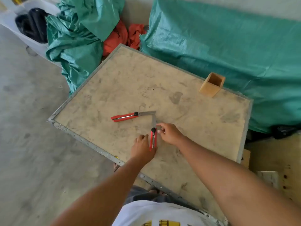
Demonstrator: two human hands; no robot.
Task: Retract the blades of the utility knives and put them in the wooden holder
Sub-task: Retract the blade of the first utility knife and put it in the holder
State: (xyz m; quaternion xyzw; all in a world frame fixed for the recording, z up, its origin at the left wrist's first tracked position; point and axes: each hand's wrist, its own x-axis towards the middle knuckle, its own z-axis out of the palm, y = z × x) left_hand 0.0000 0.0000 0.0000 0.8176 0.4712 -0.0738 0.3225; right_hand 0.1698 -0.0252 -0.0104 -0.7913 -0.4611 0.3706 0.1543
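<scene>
A green tarp [228, 59] covers a bulky shape from twelve to three o'clock, and a second crumpled green sheet [73, 39] lies at eleven o'clock with red cloth [120, 36] between the two. The table [211, 128], a dusty tan board with a metal rim, fills the centre, set at an angle. A wooden holder [211, 86] stands upright near the table's edge at one o'clock, its square mouth open, well apart from both knives.

The left hand [142, 148] rests just below centre, at six o'clock, with its fingers against the left side of the near knife [153, 139], gripping the red handle at its lower end. The right hand [169, 132] sits just to the right of the same knife, its fingertips [160, 125] touching near the black slider knob and the base of the blade; whether it pinches the knob is hard to tell. That knife points toward twelve o'clock with its blade fully out.

The far knife [125, 116] lies untouched on the table, its handle toward nine o'clock and its blade extended toward three. The two blade tips meet at a corner.
</scene>
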